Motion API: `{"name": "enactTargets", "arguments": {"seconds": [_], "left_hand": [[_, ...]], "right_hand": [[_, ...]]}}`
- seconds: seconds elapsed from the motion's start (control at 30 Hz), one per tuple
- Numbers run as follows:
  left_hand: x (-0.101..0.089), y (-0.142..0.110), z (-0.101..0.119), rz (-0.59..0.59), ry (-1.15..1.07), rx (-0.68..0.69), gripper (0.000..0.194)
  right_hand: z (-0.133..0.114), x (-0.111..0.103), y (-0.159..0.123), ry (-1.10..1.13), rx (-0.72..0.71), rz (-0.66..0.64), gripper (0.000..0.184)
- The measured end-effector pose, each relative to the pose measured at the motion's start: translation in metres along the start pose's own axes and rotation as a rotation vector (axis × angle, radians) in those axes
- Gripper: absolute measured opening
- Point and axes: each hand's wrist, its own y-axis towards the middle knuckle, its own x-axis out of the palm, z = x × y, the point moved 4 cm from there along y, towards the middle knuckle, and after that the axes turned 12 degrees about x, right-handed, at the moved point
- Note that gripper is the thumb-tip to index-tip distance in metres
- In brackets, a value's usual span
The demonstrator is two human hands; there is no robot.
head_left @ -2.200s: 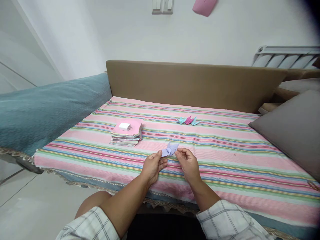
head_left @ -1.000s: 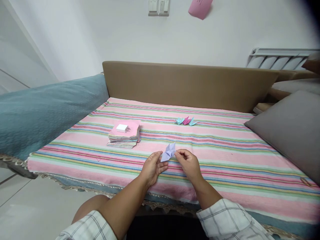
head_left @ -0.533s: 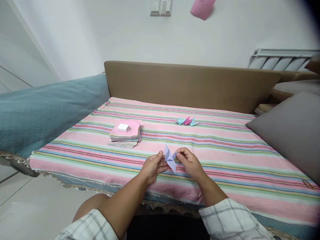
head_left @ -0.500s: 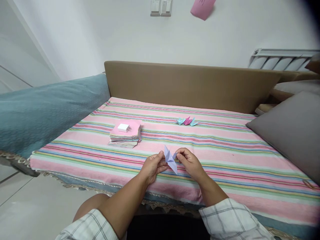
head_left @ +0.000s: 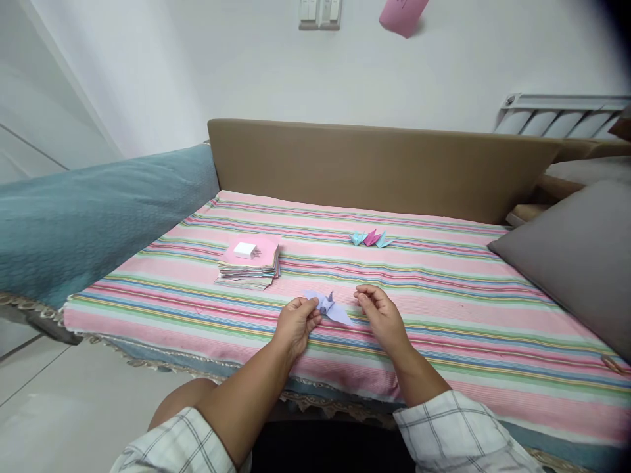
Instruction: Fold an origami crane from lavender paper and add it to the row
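Observation:
A small lilac folded paper crane (head_left: 329,306) sits just above the striped pink cloth (head_left: 444,289), near its front edge. My left hand (head_left: 296,323) pinches the crane's left side between thumb and fingers. My right hand (head_left: 380,314) hovers a little to the right of the crane, fingers curled together, apart from the paper and with nothing visible in them.
A stack of coloured paper squares (head_left: 250,264) with a small white charger (head_left: 245,249) on top lies to the left. Three folded cranes, two blue and one magenta (head_left: 371,238), sit further back. A grey cushion (head_left: 576,256) is at right, a teal throw (head_left: 89,217) at left.
My right hand has let go of the lilac crane and moved slightly right. The crane has turned from upright to lying flatter, held by my left hand alone.

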Motion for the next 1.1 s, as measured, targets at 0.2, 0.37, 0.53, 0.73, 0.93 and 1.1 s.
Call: {"name": "enactTargets", "arguments": {"seconds": [0.2,0.37,0.53,0.73,0.93,1.1], "left_hand": [[0.000,0.002,-0.005,0.067,-0.123,-0.043,0.018],[0.003,-0.001,-0.010,0.063,-0.186,-0.077,0.011],[0.009,-0.007,-0.011,0.005,-0.203,-0.104,0.009],[0.012,-0.009,-0.012,-0.014,-0.202,-0.112,0.013],[0.015,-0.009,-0.014,-0.018,-0.219,-0.101,0.012],[0.015,-0.011,-0.013,-0.001,-0.178,-0.121,0.013]], "right_hand": [[-0.009,0.014,-0.019,-0.214,-0.229,-0.010,0.014],[-0.008,0.028,-0.028,-0.436,-0.422,0.024,0.011],[-0.005,0.031,-0.023,-0.462,-0.368,0.085,0.010],[-0.006,0.029,-0.021,-0.461,-0.364,0.116,0.010],[-0.006,0.031,-0.022,-0.507,-0.426,0.131,0.012],[-0.003,0.029,-0.015,-0.440,-0.345,0.170,0.015]]}}
